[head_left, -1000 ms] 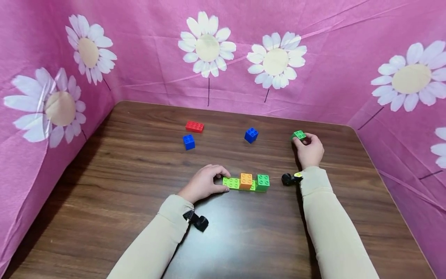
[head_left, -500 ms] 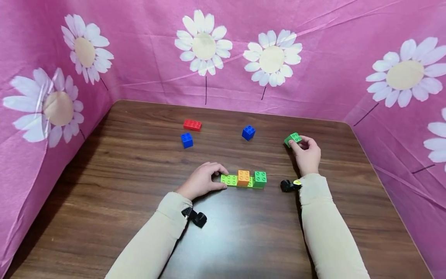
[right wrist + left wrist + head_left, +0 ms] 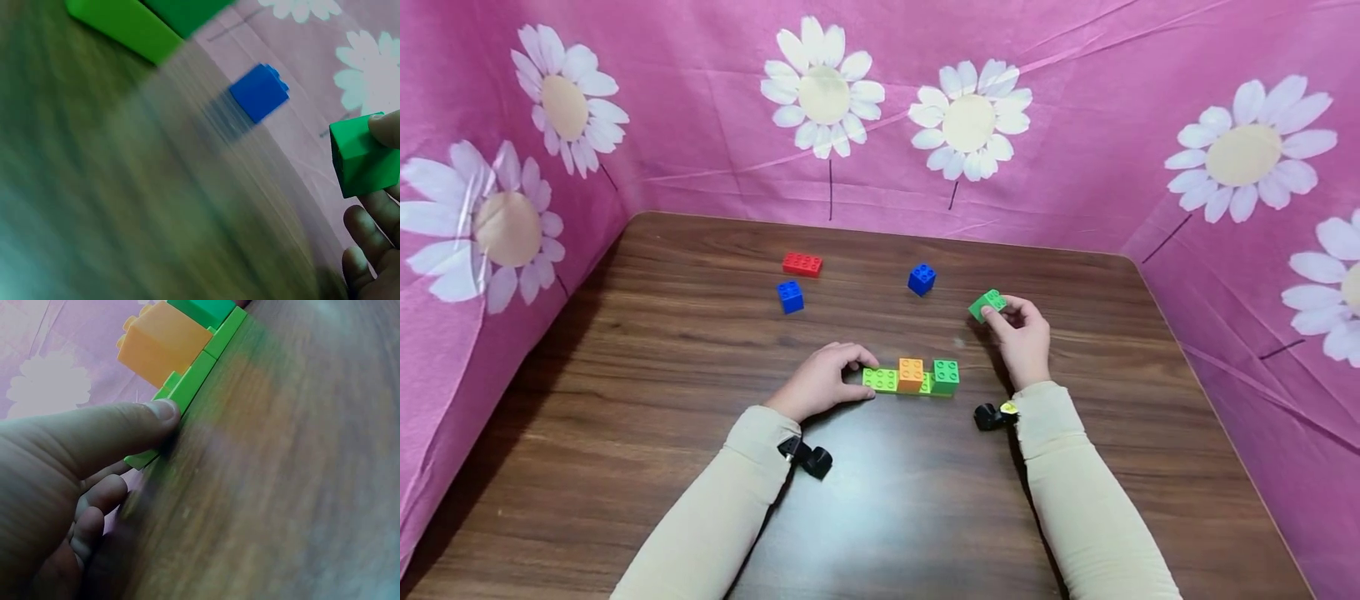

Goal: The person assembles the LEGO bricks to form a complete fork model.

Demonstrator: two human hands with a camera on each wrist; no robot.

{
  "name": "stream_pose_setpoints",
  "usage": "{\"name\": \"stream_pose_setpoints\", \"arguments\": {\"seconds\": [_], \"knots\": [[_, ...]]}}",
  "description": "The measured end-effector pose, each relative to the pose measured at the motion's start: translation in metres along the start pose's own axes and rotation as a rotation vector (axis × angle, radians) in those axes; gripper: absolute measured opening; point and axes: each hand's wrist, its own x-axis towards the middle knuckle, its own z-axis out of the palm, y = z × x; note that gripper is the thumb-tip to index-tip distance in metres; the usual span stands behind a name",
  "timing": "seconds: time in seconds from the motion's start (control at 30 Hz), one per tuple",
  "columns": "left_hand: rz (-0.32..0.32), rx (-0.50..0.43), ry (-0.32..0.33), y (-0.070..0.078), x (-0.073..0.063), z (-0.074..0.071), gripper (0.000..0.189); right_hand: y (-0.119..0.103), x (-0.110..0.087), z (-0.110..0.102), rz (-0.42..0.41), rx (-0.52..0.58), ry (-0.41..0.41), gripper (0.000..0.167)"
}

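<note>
My left hand (image 3: 822, 381) pinches the left end of a low lime-green brick strip (image 3: 880, 381) between thumb and fingers. In the left wrist view, a seam in the strip (image 3: 199, 378) shows two pieces end to end. An orange brick (image 3: 911, 376) and a darker green brick (image 3: 946, 377) sit on top of it, apart from each other. Off to the right and farther back, my right hand (image 3: 1024, 337) grips a loose green brick (image 3: 987, 306) by thumb and fingers, tilted above the table; the right wrist view shows this green brick (image 3: 362, 156) from the side.
A blue brick (image 3: 922, 279) lies behind the strip. Farther left are another blue brick (image 3: 791, 297) and a flat red brick (image 3: 802, 264). Pink cloth with daisies (image 3: 700, 108) walls the wooden table (image 3: 715, 300) at the back and both sides.
My right hand has lifted the green brick and brought it leftward, toward the strip. My left hand keeps its hold on the strip. The whole head view has shifted slightly.
</note>
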Motion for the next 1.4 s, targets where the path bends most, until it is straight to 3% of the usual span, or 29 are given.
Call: {"name": "stream_pose_setpoints", "arguments": {"seconds": [0.23,0.47,0.87,1.07,1.17,1.4], "knots": [[0.0,-0.007,0.008,-0.004,-0.002,-0.001,0.034,-0.014,-0.008,0.015,-0.031,-0.011,-0.102,0.037],[-0.008,-0.008,0.004,-0.004,-0.004,-0.003,0.034,-0.034,-0.019,0.023,-0.098,-0.123,-0.194,0.038],[-0.006,-0.005,-0.001,-0.002,-0.002,-0.003,0.033,-0.076,-0.051,0.036,-0.198,-0.204,-0.572,0.039],[0.025,0.006,0.006,-0.002,0.0,-0.003,0.034,-0.08,-0.062,0.043,-0.328,-0.204,-0.706,0.034],[0.035,0.024,0.013,-0.001,0.0,-0.003,0.035,-0.08,-0.066,0.046,-0.38,-0.226,-0.742,0.032],[0.03,0.027,0.013,0.001,0.001,-0.003,0.038,-0.076,-0.071,0.05,-0.373,-0.232,-0.785,0.031]]}}
